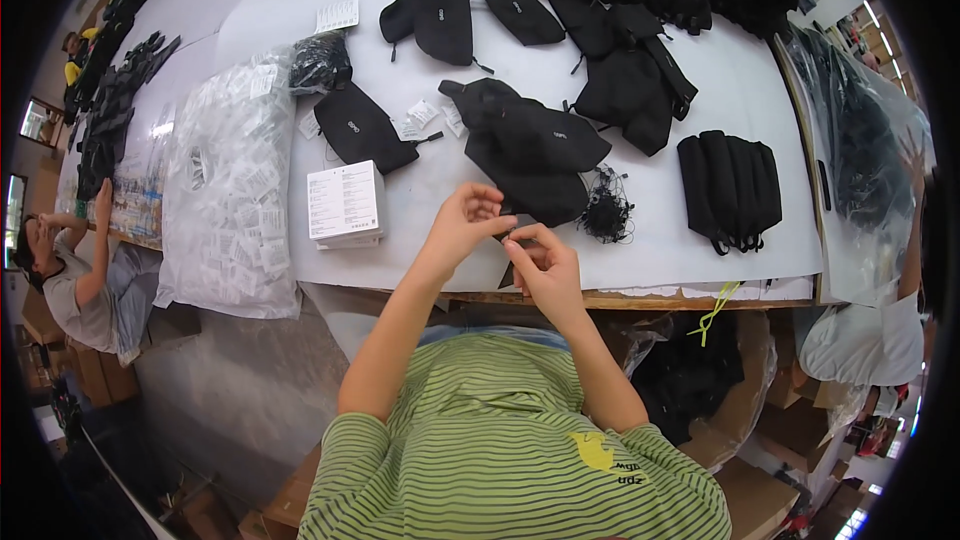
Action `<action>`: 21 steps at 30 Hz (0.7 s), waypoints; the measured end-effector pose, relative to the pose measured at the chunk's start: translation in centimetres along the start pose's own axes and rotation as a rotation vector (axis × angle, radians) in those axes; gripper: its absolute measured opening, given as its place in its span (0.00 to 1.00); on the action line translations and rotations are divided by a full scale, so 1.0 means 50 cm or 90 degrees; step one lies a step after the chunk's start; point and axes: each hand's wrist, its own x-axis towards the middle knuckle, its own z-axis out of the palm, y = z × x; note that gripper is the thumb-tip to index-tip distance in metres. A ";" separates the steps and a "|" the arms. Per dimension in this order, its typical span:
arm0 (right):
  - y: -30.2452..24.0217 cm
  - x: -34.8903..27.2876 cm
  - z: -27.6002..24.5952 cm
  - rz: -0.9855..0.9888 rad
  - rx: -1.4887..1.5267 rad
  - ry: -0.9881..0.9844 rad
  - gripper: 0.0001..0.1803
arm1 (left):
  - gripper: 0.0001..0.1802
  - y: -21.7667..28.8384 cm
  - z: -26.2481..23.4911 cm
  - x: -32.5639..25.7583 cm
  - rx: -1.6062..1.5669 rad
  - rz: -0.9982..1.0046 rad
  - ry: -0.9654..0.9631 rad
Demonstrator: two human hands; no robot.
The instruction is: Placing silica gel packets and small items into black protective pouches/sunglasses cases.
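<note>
My left hand point(464, 230) and my right hand point(545, 262) meet at the near edge of the table, fingers pinched. Between them is a narrow black strap point(522, 224), which seems to belong to the black bag just beyond; its exact shape is partly hidden by my fingers. That black pouch-like bag point(530, 145) lies flat with a small light mark on its front. Right of it sits a tangle of thin black cords point(606, 205). Small white labels point(422, 113) lie on its left, near another black pouch point(362, 127).
A stack of white printed cards point(345, 204) and a clear bag full of white packets point(235, 190) stand at left. More black bags point(640, 70) lie farther back; several folded black ones point(730, 192) sit at right. One person point(80, 270) works at far left, another point(870, 340) at right.
</note>
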 end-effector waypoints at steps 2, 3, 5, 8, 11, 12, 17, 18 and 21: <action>0.007 0.007 -0.003 -0.021 -0.004 0.022 0.06 | 0.17 -0.004 0.006 -0.031 -0.113 -0.061 0.023; 0.010 0.011 -0.006 -0.044 -0.009 0.043 0.07 | 0.17 -0.001 0.007 -0.041 -0.113 -0.064 0.023; 0.006 0.018 -0.019 -0.050 -0.018 0.063 0.06 | 0.13 0.012 0.009 -0.060 -0.068 0.064 0.108; -0.016 0.010 -0.029 -0.091 -0.116 0.087 0.05 | 0.11 0.066 0.019 -0.085 0.028 0.227 0.130; -0.043 0.024 -0.028 -0.176 -0.186 0.163 0.04 | 0.09 0.107 0.027 -0.097 0.022 0.284 0.112; -0.054 0.043 -0.031 -0.226 -0.217 0.203 0.03 | 0.09 0.119 0.029 -0.101 0.022 0.284 0.112; -0.109 0.048 -0.030 -0.264 -0.292 0.230 0.05 | 0.11 0.135 0.019 -0.115 -0.203 0.094 0.169; -0.114 0.029 -0.019 -0.263 -0.323 0.179 0.05 | 0.11 0.131 0.019 -0.120 -0.203 0.094 0.177; -0.116 -0.010 0.001 -0.252 -0.362 0.109 0.05 | 0.12 0.115 0.020 -0.130 -0.276 0.017 0.137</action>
